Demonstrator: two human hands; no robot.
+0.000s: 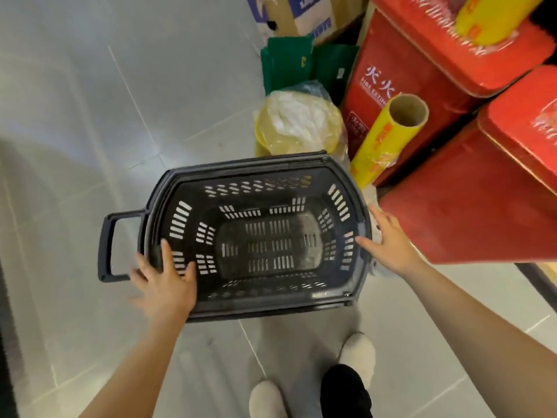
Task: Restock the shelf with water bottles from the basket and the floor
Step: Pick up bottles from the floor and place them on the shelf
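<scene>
A dark plastic basket (250, 165) with slotted walls hangs over the tiled floor in the middle of the view, and its inside is empty. My left hand (164, 285) grips its near-left rim, thumb inside the wall, close to the pull handle (105, 245) that sticks out to the left. My right hand (388, 242) holds the right rim, thumb on the edge and fingers down the outside. I see no water bottles and no shelf for them.
Red fire-extinguisher cabinets (401, 64) and red tins (470, 206) crowd the right side, with a yellow film roll (382, 140) leaning against them. Beyond the basket lie a yellow plastic bag (298, 125), green bags (289, 61) and cardboard boxes (307, 13). Grey floor tiles (105, 101) stretch left.
</scene>
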